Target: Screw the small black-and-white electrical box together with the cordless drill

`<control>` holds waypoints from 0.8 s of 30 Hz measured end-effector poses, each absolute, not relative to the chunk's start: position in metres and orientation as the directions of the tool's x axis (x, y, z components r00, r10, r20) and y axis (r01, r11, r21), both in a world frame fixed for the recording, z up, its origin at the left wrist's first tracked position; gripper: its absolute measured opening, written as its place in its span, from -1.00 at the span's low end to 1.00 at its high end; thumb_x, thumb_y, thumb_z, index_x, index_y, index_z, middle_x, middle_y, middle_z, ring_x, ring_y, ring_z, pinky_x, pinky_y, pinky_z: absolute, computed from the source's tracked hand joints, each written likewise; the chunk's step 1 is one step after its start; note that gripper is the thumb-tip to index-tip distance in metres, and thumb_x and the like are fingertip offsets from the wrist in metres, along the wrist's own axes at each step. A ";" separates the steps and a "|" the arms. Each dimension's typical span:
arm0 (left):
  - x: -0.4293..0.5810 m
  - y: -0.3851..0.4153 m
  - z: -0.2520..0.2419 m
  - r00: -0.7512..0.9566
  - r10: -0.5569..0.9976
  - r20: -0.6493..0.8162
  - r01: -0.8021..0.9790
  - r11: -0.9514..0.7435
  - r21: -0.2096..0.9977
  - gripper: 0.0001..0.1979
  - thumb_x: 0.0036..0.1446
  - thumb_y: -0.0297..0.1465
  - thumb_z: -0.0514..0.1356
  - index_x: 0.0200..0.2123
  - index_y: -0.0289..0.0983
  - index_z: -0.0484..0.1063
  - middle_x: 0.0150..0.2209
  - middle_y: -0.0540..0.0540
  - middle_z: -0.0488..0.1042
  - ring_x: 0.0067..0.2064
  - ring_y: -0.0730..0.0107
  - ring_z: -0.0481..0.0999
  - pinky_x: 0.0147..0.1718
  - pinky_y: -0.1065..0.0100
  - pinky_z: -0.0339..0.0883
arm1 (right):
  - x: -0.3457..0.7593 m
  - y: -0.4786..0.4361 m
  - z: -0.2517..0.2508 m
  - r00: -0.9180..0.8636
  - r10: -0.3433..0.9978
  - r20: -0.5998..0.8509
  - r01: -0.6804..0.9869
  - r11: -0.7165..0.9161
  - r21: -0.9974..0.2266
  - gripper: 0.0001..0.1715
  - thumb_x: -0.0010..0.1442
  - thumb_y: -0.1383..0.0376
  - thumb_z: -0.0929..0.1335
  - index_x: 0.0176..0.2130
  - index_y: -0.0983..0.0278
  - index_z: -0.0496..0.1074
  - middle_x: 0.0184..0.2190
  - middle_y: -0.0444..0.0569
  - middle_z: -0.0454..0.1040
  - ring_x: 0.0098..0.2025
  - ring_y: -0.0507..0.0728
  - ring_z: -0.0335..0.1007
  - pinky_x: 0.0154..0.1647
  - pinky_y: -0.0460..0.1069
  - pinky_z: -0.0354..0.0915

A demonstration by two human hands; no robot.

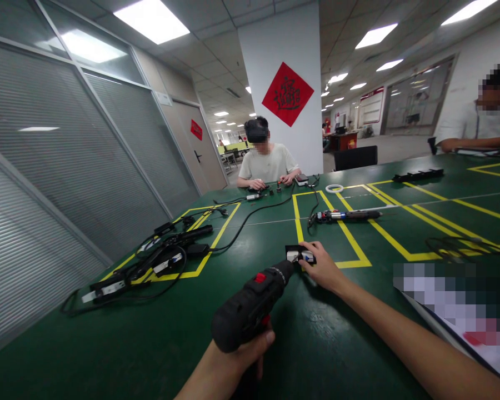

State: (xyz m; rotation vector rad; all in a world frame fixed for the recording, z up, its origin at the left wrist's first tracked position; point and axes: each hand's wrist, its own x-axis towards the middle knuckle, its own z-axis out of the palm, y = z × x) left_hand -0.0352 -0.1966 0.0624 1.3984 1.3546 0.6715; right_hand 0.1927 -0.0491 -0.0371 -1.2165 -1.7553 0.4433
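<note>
My left hand (pixel 250 353) is wrapped round the grip of a black cordless drill (pixel 252 303) with red buttons. The drill points forward and to the right, its chuck close to a small black-and-white part (pixel 293 255) on the green table. Whether the bit touches the part cannot be made out. My right hand (pixel 321 268) grips this part from its right side, thumb and fingers closed on it. The fingers cover some of the part, so its exact kind does not show.
Black cabled devices (pixel 166 255) lie at the left within yellow tape (pixel 191 274). Beyond my right hand are a slim tool with wires (pixel 345 215), a white tape roll (pixel 334 189) and a black bar (pixel 419 175). A person (pixel 269 161) works opposite; another (pixel 475 122) sits at the right.
</note>
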 end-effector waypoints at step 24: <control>-0.028 -0.199 0.059 0.164 0.965 -0.204 0.217 0.167 0.962 -0.42 -0.10 -0.16 0.25 0.02 -0.21 0.29 -0.12 -0.17 0.46 -0.64 0.58 0.34 -0.59 0.39 0.29 | 0.192 -0.050 -0.037 -0.083 0.874 0.480 0.549 0.442 -0.710 -0.50 0.08 0.30 0.32 0.04 0.15 0.23 -0.09 -0.04 0.20 -0.10 0.11 0.29 0.02 0.03 0.20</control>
